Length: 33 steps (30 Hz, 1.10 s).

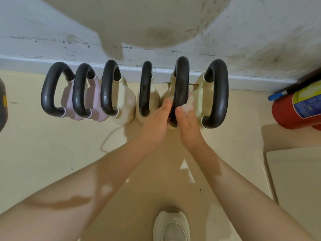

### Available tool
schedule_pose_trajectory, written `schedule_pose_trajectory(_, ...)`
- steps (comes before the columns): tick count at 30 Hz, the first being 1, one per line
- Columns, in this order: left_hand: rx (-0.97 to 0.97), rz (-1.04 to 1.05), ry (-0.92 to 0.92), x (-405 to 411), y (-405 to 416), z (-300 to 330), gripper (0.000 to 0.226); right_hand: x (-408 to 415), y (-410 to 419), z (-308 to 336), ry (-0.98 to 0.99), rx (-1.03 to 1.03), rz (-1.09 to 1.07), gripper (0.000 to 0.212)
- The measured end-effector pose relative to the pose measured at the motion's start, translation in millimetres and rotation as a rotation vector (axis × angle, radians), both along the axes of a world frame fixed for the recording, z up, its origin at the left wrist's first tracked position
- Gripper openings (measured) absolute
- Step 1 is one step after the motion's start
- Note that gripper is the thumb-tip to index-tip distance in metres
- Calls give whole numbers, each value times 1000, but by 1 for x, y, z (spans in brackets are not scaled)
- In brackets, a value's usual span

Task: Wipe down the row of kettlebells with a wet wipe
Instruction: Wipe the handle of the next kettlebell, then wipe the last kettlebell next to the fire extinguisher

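Right hand [188, 129] presses wet wipe [189, 104] on fifth kettlebell handle [181, 84]; left hand [156, 122] steadies

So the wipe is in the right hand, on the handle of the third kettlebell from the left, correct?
Not quite. The head view shows the wipe in the right hand on the handle of the fifth kettlebell from the left, not the third. The left hand touches the same kettlebell.

1. The floor [43, 145] is pale cream and meets a white skirting board [251, 80] at the wall.
2. Six kettlebells [107, 91] stand on it in a row along the skirting, black handles up: two pink at the left, four cream.
3. A red fire extinguisher [295, 110] lies on its side at the right.
4. A white shoe [171, 226] stands near the bottom edge.
5. A dark object [2, 105], possibly another weight, shows at the left edge.
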<state>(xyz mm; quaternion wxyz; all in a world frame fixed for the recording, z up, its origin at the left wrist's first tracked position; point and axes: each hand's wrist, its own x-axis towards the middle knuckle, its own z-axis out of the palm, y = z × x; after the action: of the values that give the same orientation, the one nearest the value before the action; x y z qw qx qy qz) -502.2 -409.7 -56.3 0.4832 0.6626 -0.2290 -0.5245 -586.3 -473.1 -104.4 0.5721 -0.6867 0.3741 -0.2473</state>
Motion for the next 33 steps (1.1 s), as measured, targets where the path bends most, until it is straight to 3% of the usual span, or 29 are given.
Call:
schedule_pose_trajectory(2, 7, -12, -3, 0, 1, 2, 37, -2, 11, -8, 43, -89, -12, 84)
schedule_pose_trajectory(4, 0, -6, 3, -1, 2, 4, 43, -13, 30, -29, 102, -173, 16, 76)
schedule_pose_trajectory(7, 8, 16, -9, -2, 0, 6, 45, -18, 37, -42, 159, -113, -104, 67)
schedule_pose_trajectory(10, 33, 7, -60, -4, 0, 6, 45, -4, 37, -29, 93, 0, -194, 56)
schedule_pose_trajectory(14, 78, -43, -150, -7, 6, 4, 58, 7, 44, -15, 112, -106, -257, 63)
schedule_pose_trajectory(18, 30, 30, -120, -15, 8, 10, 53, 3, 53, 3, -45, 215, -226, 68)
schedule_pose_trajectory(22, 124, 35, -25, -13, 7, 2, 86, -24, 36, 41, -57, 104, -197, 47)
schedule_pose_trajectory(24, 152, 49, -157, -14, 4, 3, 73, -37, 18, 66, -91, 165, -263, 37)
schedule_pose_trajectory(27, 48, 81, -723, -21, -3, 11, 20, -51, -14, 90, -93, 294, -344, 25)
schedule_pose_trajectory(28, 9, 88, -819, -28, -7, 15, 17, -54, -25, 97, -62, 309, -376, 27)
schedule_pose_trajectory(33, -86, -112, -825, -55, -39, 33, 34, -66, -76, 102, 0, 161, -493, 20)
